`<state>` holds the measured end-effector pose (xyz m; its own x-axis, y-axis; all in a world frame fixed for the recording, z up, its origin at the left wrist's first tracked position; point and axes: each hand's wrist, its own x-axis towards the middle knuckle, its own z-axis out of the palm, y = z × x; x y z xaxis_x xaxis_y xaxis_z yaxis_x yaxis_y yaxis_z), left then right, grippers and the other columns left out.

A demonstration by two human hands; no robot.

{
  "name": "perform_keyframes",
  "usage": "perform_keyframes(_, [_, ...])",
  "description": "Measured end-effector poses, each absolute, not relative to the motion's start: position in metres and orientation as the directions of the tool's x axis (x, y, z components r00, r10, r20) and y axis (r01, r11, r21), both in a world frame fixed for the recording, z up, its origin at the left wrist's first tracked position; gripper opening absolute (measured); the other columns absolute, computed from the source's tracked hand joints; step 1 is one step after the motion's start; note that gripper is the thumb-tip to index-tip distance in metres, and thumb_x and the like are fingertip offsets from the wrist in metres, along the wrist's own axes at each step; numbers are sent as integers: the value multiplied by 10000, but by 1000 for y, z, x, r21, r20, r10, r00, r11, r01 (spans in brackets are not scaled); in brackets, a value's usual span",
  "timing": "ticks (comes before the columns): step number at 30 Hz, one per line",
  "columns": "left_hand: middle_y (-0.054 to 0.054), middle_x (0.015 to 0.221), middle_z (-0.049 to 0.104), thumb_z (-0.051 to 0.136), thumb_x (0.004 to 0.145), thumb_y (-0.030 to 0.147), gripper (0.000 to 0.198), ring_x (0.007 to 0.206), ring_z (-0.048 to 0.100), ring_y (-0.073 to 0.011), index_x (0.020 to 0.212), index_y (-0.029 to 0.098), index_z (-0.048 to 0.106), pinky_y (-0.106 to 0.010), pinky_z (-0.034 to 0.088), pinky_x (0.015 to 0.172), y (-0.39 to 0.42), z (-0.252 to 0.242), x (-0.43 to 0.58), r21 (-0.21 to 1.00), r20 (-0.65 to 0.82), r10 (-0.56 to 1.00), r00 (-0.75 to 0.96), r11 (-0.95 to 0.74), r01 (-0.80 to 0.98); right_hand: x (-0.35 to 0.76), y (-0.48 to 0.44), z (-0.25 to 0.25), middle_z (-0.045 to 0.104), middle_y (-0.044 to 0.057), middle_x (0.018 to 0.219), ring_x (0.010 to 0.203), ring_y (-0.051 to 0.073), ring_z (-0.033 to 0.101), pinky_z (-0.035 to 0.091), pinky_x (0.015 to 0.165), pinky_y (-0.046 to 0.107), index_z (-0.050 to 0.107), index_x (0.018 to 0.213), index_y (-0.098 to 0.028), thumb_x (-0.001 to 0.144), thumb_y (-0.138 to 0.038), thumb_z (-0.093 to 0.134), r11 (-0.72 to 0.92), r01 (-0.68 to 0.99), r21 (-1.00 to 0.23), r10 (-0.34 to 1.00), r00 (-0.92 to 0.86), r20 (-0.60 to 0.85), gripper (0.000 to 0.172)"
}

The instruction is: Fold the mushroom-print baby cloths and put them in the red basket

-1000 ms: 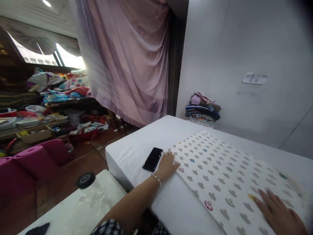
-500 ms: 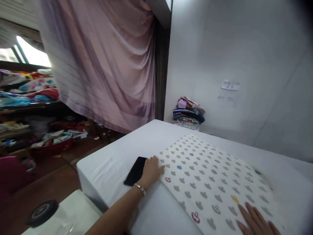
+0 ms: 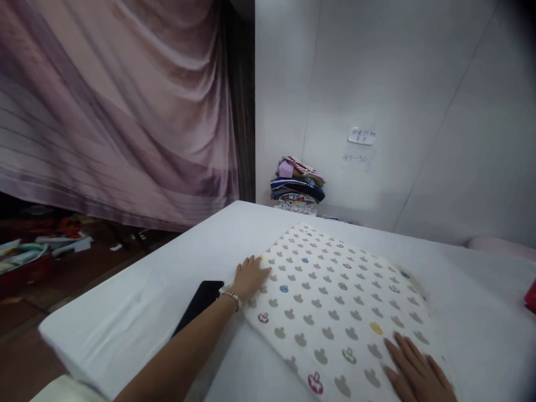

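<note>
A folded white cloth (image 3: 335, 301) printed with grey and coloured apple shapes lies flat on a white-covered table (image 3: 159, 296). My left hand (image 3: 249, 275), with a bracelet at the wrist, lies flat and open on the cloth's left corner. My right hand (image 3: 414, 368) presses flat on the cloth's near right part, fingers stretched out. A black phone (image 3: 200, 301) lies on the table just left of my left forearm, partly hidden by it.
A stack of folded fabrics (image 3: 297, 187) stands against the white wall behind the table. A pink curtain (image 3: 113, 111) hangs at the left. Clutter lies on the floor (image 3: 37, 251) at the far left. A red thing (image 3: 531, 296) shows at the right edge.
The view has swung to the right, so the shelves and pink seats at the left are out of sight. My left hand has slid onto the cloth's corner; my right hand stays flat on it.
</note>
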<state>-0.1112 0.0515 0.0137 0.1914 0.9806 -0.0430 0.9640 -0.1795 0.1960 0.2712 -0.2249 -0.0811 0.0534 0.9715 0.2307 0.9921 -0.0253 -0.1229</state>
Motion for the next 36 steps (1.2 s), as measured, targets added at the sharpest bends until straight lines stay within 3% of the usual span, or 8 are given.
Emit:
perform_keyframes(4, [-128, 1489, 248, 262, 862, 570, 658, 1359, 227, -277, 1370, 161, 352, -458, 200, 1069, 77, 29, -89, 198, -48, 973, 226, -213, 957, 276, -208, -62, 379, 11, 1419, 1312, 288, 330, 347, 1013, 535, 442, 1334, -344, 861, -536, 356, -154, 967, -202, 981, 174, 84, 518])
perform_keyframes(7, [-126, 1494, 234, 274, 871, 548, 655, 1368, 204, -274, 1386, 147, 328, -461, 192, 1075, 102, 33, -56, 183, -26, 957, 289, -279, 943, 273, -172, -28, 242, 29, 1486, 1370, 249, 196, 250, 1081, 488, 326, 1412, -260, 902, -514, 259, -212, 944, -252, 970, 235, 64, 573])
perform_keyframes(10, [-118, 1503, 207, 281, 875, 524, 651, 1378, 169, -271, 1394, 132, 318, -475, 184, 1079, 125, 28, -22, 146, 0, 926, 378, -374, 916, 276, -120, 1, 216, 74, 1497, 1383, 244, 152, 206, 1097, 461, 300, 1425, -185, 900, -535, 243, -292, 924, -248, 954, 299, -12, 633])
perform_keyframes(14, [-111, 1506, 199, 269, 864, 531, 671, 1377, 165, -278, 1391, 120, 328, -495, 181, 1079, 148, 12, 2, 110, 9, 912, 411, -409, 906, 310, -61, 14, 174, 100, 1513, 1394, 232, 105, 129, 1111, 432, 261, 1433, -147, 921, -510, 221, -342, 930, -133, 938, 346, 7, 630])
perform_keyframes(19, [-96, 1495, 241, 249, 849, 564, 700, 1376, 173, -272, 1398, 137, 326, -481, 183, 1085, 157, -6, -2, 136, 47, 917, 396, -399, 907, 370, -49, -3, 210, 95, 1507, 1381, 256, 151, 162, 1071, 509, 268, 1423, -227, 926, -493, 213, -514, 857, 32, 857, 515, -28, 567])
perform_keyframes(27, [-120, 1437, 355, 274, 863, 549, 587, 1318, 306, -276, 1290, 182, 440, -483, 251, 1042, 169, 8, 13, 223, 52, 939, 339, -342, 913, 398, -50, -37, 198, 93, 1510, 1380, 283, 134, 200, 1047, 545, 345, 1383, -240, 905, -474, 251, -461, 882, 98, 886, 463, 2, 541])
perform_keyframes(33, [-160, 1192, 585, 222, 912, 443, 489, 1131, 520, -284, 1197, 170, 512, -422, 397, 896, 219, 26, 52, 311, 10, 971, 240, -231, 922, 403, -53, -43, 256, 88, 1492, 1364, 324, 175, 213, 1020, 587, 481, 1292, -253, 871, -392, 294, -401, 905, 138, 916, 401, 29, 481])
perform_keyframes(36, [-175, 1147, 609, 173, 928, 379, 502, 1095, 548, -268, 1130, 136, 563, -379, 417, 866, 247, 25, 67, 330, 1, 977, 215, -203, 922, 402, -55, -43, 278, 79, 1484, 1364, 327, 180, 203, 1024, 592, 515, 1260, -262, 860, -395, 302, -386, 912, 139, 922, 383, 51, 472])
